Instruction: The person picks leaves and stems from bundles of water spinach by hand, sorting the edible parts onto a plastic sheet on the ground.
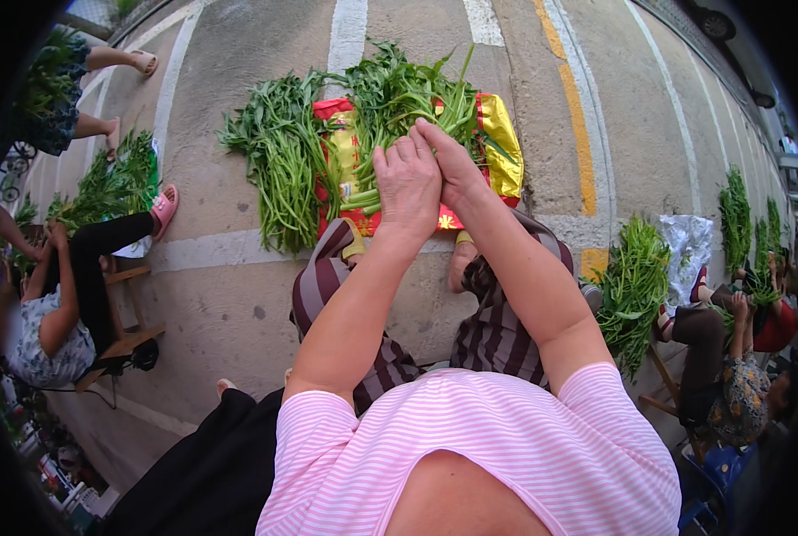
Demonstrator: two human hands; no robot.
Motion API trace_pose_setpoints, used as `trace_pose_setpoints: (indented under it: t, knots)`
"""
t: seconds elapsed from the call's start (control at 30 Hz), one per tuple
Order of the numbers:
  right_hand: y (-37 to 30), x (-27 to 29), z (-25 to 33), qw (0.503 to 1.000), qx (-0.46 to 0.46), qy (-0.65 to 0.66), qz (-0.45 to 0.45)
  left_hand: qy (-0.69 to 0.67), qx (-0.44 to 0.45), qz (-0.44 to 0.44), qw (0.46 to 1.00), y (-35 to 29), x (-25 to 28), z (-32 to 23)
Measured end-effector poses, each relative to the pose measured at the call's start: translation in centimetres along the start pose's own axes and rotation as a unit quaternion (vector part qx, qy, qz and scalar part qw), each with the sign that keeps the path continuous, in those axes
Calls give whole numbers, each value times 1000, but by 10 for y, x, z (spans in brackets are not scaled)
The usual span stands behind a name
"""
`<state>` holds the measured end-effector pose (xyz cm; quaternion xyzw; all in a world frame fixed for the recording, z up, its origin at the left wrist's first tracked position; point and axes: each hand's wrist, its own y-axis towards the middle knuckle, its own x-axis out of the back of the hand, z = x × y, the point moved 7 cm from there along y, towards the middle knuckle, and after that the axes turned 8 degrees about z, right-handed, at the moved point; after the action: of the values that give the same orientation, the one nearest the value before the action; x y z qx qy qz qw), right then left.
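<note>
Long-stemmed leafy greens (283, 170) lie in a pile on the left part of a red and gold plastic sheet (502, 147) and spill past its edge. A second bunch of greens (390, 89) lies just beyond my hands, with pale green stalks running under them. My left hand (408, 183) is closed over the stalks, its back up and its fingers bent. Pressed against it, my right hand (455, 165) is also closed, its fingers leaning toward the left one. The palms and whatever lies between them are hidden. Some cut stalk ends (361, 201) show left of my left hand.
A person on a wooden stool (126, 335) sits at the left beside more greens (117, 183); another person stands behind. On the right, a heap of greens (636, 290) lies next to a silvery sheet (685, 250), with a seated person nearby. Painted lines cross the pavement (238, 40).
</note>
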<state>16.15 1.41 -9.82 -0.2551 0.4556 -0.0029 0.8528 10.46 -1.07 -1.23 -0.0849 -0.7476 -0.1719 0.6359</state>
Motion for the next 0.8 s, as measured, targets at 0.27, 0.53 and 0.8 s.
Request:
trace_pose_setpoints:
  t: [0.27, 0.53, 0.8]
  knots:
    - [15, 2, 49, 989, 104, -100, 18, -718, 58, 72, 690, 14, 10, 43]
    - [-14, -56, 57, 981, 51, -120, 141, -781, 330, 156, 507, -2, -17, 87]
    - [-12, -61, 40, 964, 103, -207, 133, -899, 145, 226, 346, 10, -10, 43]
